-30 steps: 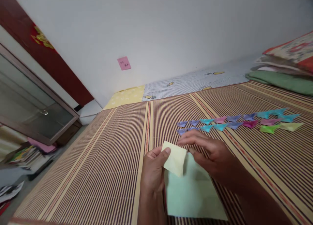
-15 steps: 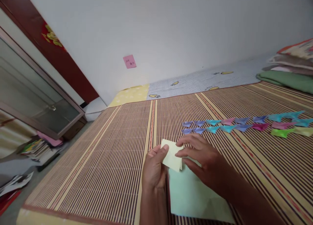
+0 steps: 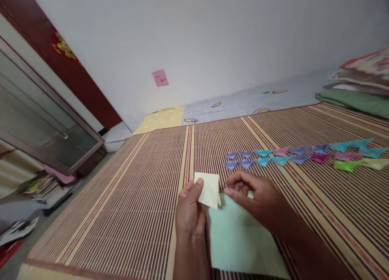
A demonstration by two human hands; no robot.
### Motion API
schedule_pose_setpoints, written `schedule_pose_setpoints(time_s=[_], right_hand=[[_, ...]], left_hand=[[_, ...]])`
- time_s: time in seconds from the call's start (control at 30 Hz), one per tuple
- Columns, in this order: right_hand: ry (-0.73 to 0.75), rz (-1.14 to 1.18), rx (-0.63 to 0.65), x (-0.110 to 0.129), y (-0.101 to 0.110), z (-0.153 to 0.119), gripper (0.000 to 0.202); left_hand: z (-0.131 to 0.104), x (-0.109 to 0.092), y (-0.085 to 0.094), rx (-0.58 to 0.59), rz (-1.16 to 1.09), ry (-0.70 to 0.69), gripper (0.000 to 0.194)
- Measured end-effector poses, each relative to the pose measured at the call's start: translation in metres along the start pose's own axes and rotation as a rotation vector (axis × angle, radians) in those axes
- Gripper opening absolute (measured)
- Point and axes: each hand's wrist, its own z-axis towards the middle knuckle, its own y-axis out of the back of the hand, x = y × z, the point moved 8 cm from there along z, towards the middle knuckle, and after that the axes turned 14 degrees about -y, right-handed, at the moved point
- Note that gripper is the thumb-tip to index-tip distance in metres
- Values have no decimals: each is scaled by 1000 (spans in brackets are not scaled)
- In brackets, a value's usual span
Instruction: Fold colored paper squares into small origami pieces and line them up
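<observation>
My left hand (image 3: 191, 209) pinches a folded square of pale yellow paper (image 3: 209, 189) by its left edge, thumb on top. The paper's lower right corner stands a little apart in layers. Just right of it, my right hand (image 3: 253, 195) is held with thumb and forefinger apart and the other fingers curled; nothing shows between them. Below both hands a pale green sheet (image 3: 243, 247) lies on the striped mat (image 3: 136, 207). To the right, two rows of small folded paper pieces (image 3: 281, 160) in blue, purple, pink, green and yellow rest on the mat.
A green folded cloth (image 3: 349, 101) and stacked cushions (image 3: 367, 71) lie at the far right. A pink note (image 3: 160, 78) is stuck on the white wall (image 3: 212, 37). At left stand a glass-panelled door (image 3: 45, 105) and a pile of books (image 3: 42, 187).
My right hand has come off the yellow paper and drawn slightly right, its fingers curling. The paper has turned a little in my left hand and sits more upright.
</observation>
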Motion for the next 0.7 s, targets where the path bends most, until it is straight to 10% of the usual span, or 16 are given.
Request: schedule_pose_setpoints(time_s=[0.4,0.7], right_hand=[[-95,238,298,-9,-31,1,20],[-121,203,197,-6,-31,0,14]], left_hand=[[-5,0,-6,-87,-32,-14,11],[-5,0,-2,-87,-35,-31,9]])
